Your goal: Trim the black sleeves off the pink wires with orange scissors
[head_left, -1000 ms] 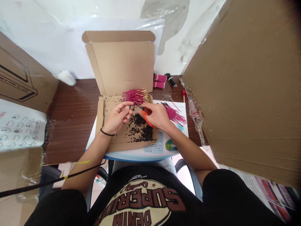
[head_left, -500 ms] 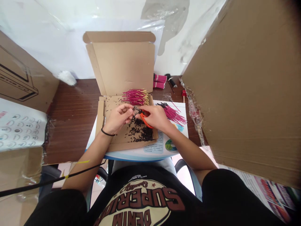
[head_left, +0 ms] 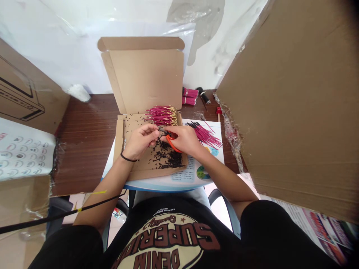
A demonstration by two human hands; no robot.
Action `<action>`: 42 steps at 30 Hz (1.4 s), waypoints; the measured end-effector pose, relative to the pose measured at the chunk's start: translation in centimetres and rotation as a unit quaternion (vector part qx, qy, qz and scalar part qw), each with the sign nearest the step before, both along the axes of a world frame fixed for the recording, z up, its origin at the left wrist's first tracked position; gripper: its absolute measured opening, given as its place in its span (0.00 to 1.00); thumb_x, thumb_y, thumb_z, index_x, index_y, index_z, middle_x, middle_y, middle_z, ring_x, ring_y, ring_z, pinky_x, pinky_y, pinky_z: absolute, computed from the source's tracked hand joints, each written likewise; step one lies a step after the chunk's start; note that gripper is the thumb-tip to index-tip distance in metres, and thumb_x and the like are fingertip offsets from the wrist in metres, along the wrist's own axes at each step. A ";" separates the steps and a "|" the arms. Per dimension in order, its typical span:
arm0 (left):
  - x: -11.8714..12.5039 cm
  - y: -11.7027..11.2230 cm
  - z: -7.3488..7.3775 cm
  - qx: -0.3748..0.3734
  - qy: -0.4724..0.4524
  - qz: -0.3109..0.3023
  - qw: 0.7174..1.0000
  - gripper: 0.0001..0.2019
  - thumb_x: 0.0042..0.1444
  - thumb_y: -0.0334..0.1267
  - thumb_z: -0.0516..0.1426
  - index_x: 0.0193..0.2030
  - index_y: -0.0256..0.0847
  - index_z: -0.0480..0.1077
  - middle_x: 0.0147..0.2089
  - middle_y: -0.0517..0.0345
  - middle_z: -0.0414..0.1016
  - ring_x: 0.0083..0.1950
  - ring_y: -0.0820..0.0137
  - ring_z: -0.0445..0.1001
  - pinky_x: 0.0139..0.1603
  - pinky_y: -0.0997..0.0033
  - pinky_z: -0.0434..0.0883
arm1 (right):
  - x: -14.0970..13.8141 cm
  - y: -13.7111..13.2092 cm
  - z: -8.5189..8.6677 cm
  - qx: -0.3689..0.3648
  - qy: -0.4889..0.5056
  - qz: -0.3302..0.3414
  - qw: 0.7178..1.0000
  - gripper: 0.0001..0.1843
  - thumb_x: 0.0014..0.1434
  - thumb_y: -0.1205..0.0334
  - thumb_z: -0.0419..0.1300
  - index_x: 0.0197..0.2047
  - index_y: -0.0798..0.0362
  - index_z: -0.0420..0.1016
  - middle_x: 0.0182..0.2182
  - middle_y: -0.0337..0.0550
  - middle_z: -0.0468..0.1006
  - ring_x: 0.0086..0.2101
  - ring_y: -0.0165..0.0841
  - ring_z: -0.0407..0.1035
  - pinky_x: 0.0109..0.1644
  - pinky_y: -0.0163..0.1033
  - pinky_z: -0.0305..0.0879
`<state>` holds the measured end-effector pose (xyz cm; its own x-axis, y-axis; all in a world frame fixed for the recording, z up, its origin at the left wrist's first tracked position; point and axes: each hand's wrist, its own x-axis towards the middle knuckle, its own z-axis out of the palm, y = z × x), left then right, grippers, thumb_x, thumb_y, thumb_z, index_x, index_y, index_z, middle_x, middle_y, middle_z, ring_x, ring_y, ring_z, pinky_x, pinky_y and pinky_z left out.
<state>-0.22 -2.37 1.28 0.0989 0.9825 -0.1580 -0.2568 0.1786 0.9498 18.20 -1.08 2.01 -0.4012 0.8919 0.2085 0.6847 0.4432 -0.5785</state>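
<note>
In the head view, my right hand (head_left: 186, 140) is closed round orange-handled snips (head_left: 173, 145), whose dark jaws point left toward my left fingertips. My left hand (head_left: 140, 144) pinches something thin between thumb and fingers at those jaws; it is too small to make out. Both hands are over an open cardboard box (head_left: 120, 138). Short black clippings (head_left: 171, 160) lie scattered across its bottom, thickest at the right. Just beyond my fingers is a pile of thin magenta wire-like pieces (head_left: 161, 115) with gold-coloured ends. Right of my right hand lie more magenta pieces with black ends (head_left: 206, 135).
The box lid (head_left: 146, 78) stands raised at the back. Behind it on the right are tied magenta bundles (head_left: 190, 96) and a black bundle (head_left: 204, 95). A white bundle (head_left: 79, 92) lies back left. A tall cardboard panel (head_left: 294, 104) closes off the right side.
The whole view has shifted very slightly. Both hands and the snips keep nearly the same pose over the box, with no visible change in grip.
</note>
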 end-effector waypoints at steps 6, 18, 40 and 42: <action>0.1 -0.3 -0.3 0.127 0.140 0.070 0.980 0.09 0.44 0.37 0.68 0.33 0.38 0.76 0.30 0.59 0.76 0.25 0.78 0.68 0.25 0.77 0.66 | -0.3 -0.1 -0.1 0.000 -0.016 -0.020 1.000 0.19 0.58 0.43 0.63 0.45 0.46 0.83 0.30 0.42 0.83 0.30 0.34 0.74 0.34 0.35 0.57; 0.4 -0.7 -1.1 0.129 0.167 0.113 0.971 0.08 0.50 0.40 0.65 0.31 0.38 0.74 0.23 0.62 0.72 0.22 0.76 0.67 0.25 0.75 0.67 | -0.6 -0.3 -0.7 0.068 -0.098 -0.010 0.993 0.22 0.61 0.41 0.59 0.47 0.48 0.81 0.37 0.45 0.85 0.36 0.36 0.76 0.34 0.36 0.55; 0.3 -0.6 -0.5 0.118 0.171 0.055 0.977 0.11 0.52 0.45 0.63 0.34 0.39 0.72 0.29 0.59 0.73 0.24 0.77 0.66 0.24 0.75 0.63 | 0.1 0.2 -1.0 0.096 -0.141 -0.004 0.985 0.24 0.64 0.41 0.55 0.50 0.49 0.80 0.37 0.46 0.84 0.35 0.37 0.75 0.34 0.37 0.57; 0.6 -0.9 -0.9 0.214 0.312 0.134 0.916 0.08 0.53 0.42 0.62 0.35 0.39 0.74 0.32 0.58 0.77 0.27 0.75 0.69 0.29 0.74 0.66 | -0.4 -0.1 -0.9 0.068 -0.128 -0.020 0.989 0.24 0.63 0.40 0.56 0.48 0.49 0.80 0.36 0.45 0.85 0.35 0.37 0.76 0.34 0.36 0.56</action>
<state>0.34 -3.25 0.38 -0.1333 0.9436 0.3031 0.3794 -0.2340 0.8952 17.84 -1.18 1.08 -0.4219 0.8785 0.2242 0.8191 0.4753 -0.3210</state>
